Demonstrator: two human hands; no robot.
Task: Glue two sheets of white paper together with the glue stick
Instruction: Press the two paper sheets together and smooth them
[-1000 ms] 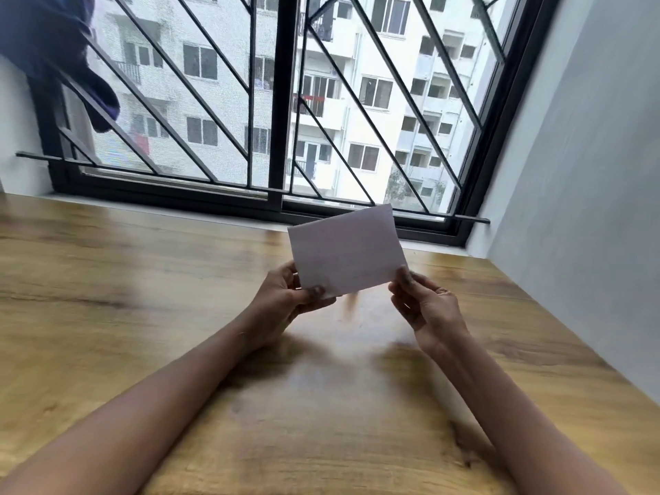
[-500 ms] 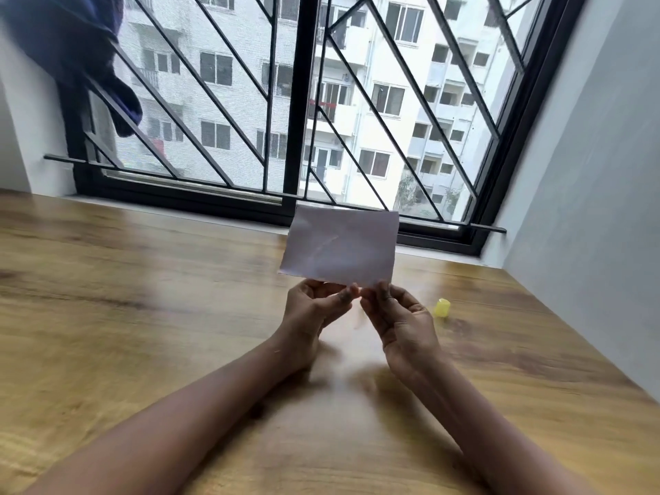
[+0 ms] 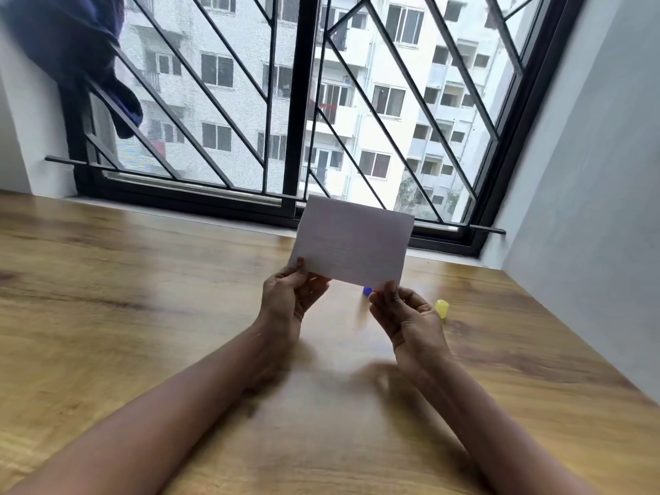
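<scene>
Above the wooden counter (image 3: 143,298), near the window, white paper (image 3: 351,241) is held up in both hands.

The left hand (image 3: 291,298) pinches the lower left corner and the right hand (image 3: 403,312) pinches the lower right corner, so the paper stands nearly upright and clear of the counter, probably to check that the edges line up. Whether it is one sheet or two pressed together cannot be told. A small yellow cap (image 3: 441,307) stands on the counter just beside the right hand, and a small blue piece (image 3: 366,290) shows beneath the paper's lower edge, possibly part of the glue stick.
</scene>
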